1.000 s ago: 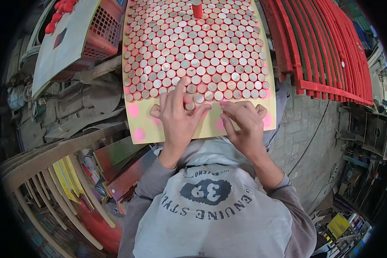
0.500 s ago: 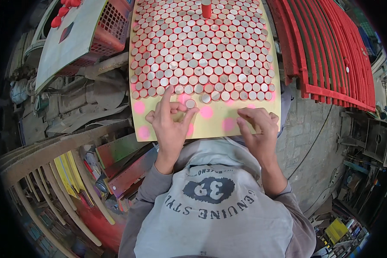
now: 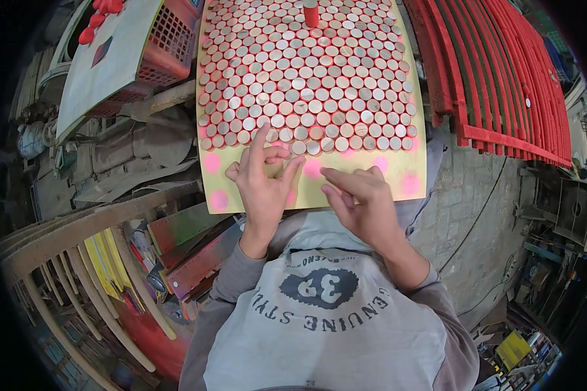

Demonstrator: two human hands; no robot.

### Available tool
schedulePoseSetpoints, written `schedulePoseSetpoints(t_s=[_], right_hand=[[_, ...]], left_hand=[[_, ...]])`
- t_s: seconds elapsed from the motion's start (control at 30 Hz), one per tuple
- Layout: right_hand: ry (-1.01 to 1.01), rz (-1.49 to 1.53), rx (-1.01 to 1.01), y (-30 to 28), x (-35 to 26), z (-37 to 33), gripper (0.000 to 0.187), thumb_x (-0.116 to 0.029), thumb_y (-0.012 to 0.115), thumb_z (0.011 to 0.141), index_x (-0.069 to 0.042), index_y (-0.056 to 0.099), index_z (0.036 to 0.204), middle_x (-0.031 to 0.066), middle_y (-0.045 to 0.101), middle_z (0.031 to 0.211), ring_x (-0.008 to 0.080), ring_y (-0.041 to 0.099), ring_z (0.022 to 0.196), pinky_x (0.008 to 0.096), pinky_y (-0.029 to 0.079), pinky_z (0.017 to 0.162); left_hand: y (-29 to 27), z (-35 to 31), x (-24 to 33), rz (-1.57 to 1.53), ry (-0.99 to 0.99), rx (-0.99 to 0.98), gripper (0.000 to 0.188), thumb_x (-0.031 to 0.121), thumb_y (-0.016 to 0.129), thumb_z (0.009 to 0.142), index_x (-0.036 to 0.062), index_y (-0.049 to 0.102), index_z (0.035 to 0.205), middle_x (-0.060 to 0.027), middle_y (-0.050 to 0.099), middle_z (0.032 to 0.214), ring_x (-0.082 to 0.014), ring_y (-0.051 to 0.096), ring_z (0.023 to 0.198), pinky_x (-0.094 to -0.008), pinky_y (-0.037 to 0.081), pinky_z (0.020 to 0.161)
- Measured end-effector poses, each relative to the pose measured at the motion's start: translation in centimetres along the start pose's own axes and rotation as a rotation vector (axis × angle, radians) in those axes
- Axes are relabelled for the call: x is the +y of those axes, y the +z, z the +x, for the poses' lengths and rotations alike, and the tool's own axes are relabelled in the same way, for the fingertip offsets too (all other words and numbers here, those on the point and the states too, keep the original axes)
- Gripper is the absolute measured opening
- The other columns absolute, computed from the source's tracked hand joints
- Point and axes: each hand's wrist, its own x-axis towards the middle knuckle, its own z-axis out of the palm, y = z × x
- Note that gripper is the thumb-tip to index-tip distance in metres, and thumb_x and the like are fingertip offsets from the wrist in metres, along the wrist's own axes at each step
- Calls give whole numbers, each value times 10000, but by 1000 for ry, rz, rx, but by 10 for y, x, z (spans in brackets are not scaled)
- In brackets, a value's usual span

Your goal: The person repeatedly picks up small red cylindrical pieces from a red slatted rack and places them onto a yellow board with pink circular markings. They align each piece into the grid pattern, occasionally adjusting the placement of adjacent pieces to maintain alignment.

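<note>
Rows of short round pieces (image 3: 300, 85) with pale tops and red sides stand packed on a yellow board (image 3: 241, 195) marked with pink spots. My left hand (image 3: 262, 182) is at the board's near edge. Its index finger stretches over the front row, and its thumb tip is close to one round piece (image 3: 298, 148); whether they touch I cannot tell. That hand is open. To its right, my right hand (image 3: 368, 205) points its index finger left, the thumb below it and apart, the other fingers loosely bent. Nothing shows in its grasp.
A taller red cylinder (image 3: 312, 14) stands among the far pieces. Red slatted frames (image 3: 502, 78) are stacked at the right. At the left are a pale sheet (image 3: 104, 72), a red plastic crate (image 3: 166, 42) and a curved wooden rack (image 3: 98, 228).
The loose round piece by my left thumb has moved forward and right, up against the front row. My right hand has come left, nearer to my left hand, which barely moved.
</note>
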Motion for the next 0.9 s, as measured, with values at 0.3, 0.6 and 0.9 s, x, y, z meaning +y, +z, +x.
schedulePoseSetpoints(t_s=[0.3,0.6,0.9], right_hand=[[22,-180,-99,24,-1,11,314,-199,742,881,-82,720,1172,29,593,614,211,581,628,386,358,728],[95,-202,-80,22,-7,14,298,-224,755,878,-97,738,1147,19,598,598,202,586,614,378,349,734],[100,-210,-88,25,-4,14,318,-241,755,887,-116,730,1178,12,583,583,198,577,613,382,337,747]], left_hand=[[1,0,-2,-31,37,33,759,204,921,719,83,579,1385,42,728,840,-86,654,807,-332,332,834],[1,1,-3,-49,48,34,729,181,908,733,86,585,1380,54,730,855,-92,641,822,-335,327,831],[1,0,-7,-67,25,14,734,180,901,741,87,578,1393,53,733,870,-81,642,834,-332,338,842]])
